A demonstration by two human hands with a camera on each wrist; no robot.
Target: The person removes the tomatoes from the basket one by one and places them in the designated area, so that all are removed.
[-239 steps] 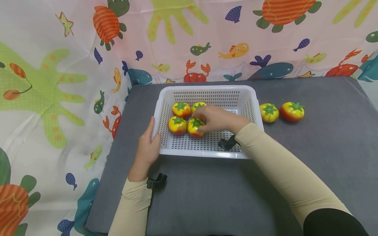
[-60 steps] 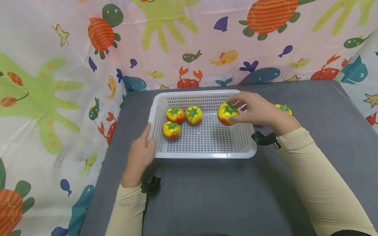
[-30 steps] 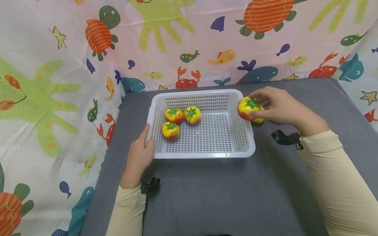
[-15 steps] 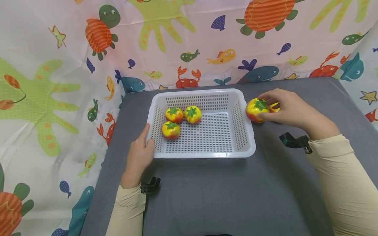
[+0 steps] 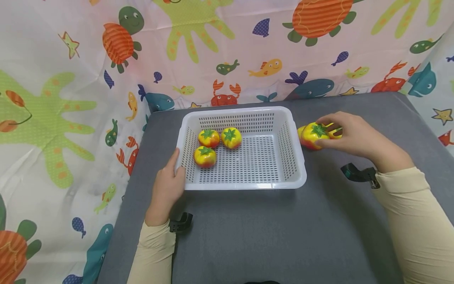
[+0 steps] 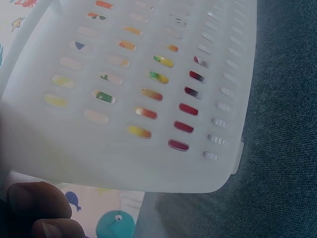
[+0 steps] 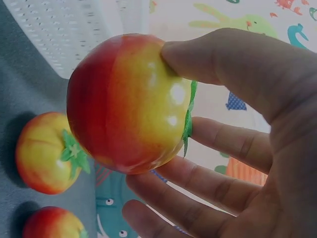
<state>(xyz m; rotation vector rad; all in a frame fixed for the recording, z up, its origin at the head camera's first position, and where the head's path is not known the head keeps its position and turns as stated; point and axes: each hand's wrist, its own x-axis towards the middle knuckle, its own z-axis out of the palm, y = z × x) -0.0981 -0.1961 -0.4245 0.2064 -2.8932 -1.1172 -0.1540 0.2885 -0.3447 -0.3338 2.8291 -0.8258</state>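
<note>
My right hand (image 5: 361, 140) pinches a red-and-yellow tomato (image 5: 312, 137) with a green leafy top, just right of the white basket (image 5: 244, 186). In the right wrist view the thumb presses one side of this tomato (image 7: 129, 104) and fingertips touch the other. Below it, two more tomatoes lie on the table, one whole (image 7: 47, 151) and one cut off by the frame (image 7: 52, 225); in the head view they are mostly hidden. My left hand (image 5: 166, 189) grips the basket's left side, with fingertips (image 6: 39, 201) showing by its rim. Inside, at the left, sit three tomatoes (image 5: 205, 157).
A dark grey table (image 5: 241, 232) carries everything. Behind and to the left hangs a curtain (image 5: 198, 75) printed with sea animals, close to the table's far edge. The basket's slotted walls stand between its contents and the tomatoes at the right.
My right hand has lifted one tomato out of the basket and carried it rightward past the right rim, lower now beside the others. My left hand keeps its grip on the basket.
</note>
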